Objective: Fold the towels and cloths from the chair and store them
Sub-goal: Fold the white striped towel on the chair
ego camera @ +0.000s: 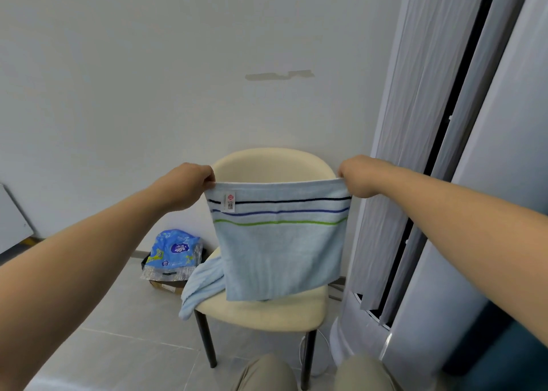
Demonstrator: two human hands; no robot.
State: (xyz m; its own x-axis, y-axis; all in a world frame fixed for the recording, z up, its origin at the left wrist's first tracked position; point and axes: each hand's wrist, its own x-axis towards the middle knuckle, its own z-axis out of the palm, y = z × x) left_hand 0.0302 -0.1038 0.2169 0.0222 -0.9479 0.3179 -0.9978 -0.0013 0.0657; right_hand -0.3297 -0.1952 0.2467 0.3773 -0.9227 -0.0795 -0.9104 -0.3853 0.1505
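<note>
A light blue towel (278,251) with dark blue, blue and green stripes hangs stretched in front of the cream chair (261,313). My left hand (192,183) pinches its top left corner. My right hand (358,177) pinches the top right corner. The towel's lower edge hangs just over the seat. A second light blue cloth (201,284) lies on the seat's left side and droops over its edge, partly hidden behind the held towel.
A blue plastic package (175,251) sits on a cardboard box on the tiled floor left of the chair. A tall grey-white appliance (415,183) stands at the right, close to the chair. A white wall is behind. My knees (267,373) show at the bottom.
</note>
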